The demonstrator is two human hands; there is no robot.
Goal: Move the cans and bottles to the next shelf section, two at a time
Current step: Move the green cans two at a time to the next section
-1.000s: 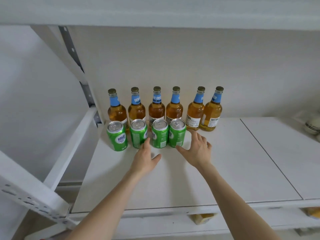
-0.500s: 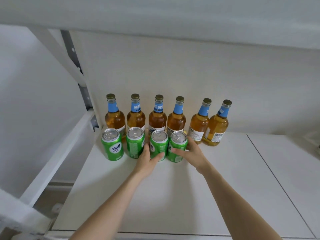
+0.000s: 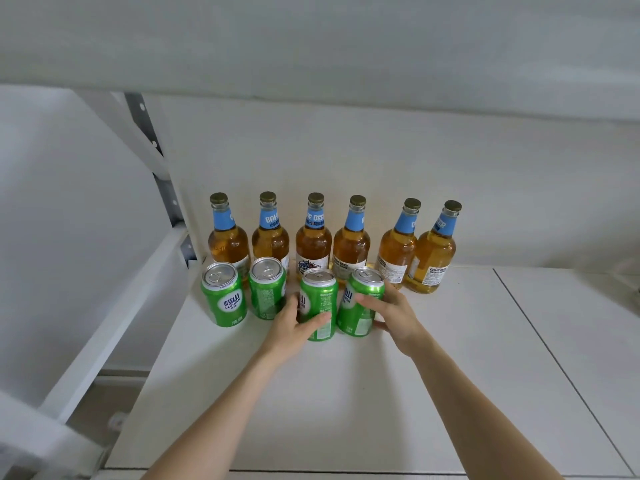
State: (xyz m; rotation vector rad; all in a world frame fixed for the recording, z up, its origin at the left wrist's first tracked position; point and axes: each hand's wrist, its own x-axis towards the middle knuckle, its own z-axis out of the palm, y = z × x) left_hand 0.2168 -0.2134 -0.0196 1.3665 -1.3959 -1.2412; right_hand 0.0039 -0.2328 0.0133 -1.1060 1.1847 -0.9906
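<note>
Both grips have gone from reaching w/ fingers spread to wrapped round cans since a sec ago. White shelf board [image 3: 346, 403] carries everything. The next section [image 3: 571, 348] lies to the right, past a thin seam, and no can or bottle shows in the part I can see. Six amber bottles [image 3: 313, 244] stand upright along the back wall, the two right-most set a bit apart from the other four. Four green cans stand in front. The far-left can [image 3: 225, 301] and second can [image 3: 267, 292] are upright, untouched.

The left grip [image 3: 294, 327] grasps the third can [image 3: 320, 299], thumb across its front, fingers round its left side; that can sits slightly fwd of its neighbours. The right grip [image 3: 391, 313] grasps the fourth can [image 3: 360, 303], thumb on the front, fingers behind. Can't tell if either can has left the board yet.

Step in hand, I'd say: picking up the first pair. Next move prob. calls for lifting both clear of the neighbours, carrying them right across the seam w/o clipping the bottles just behind the right grip, and setting them down upright.
</note>
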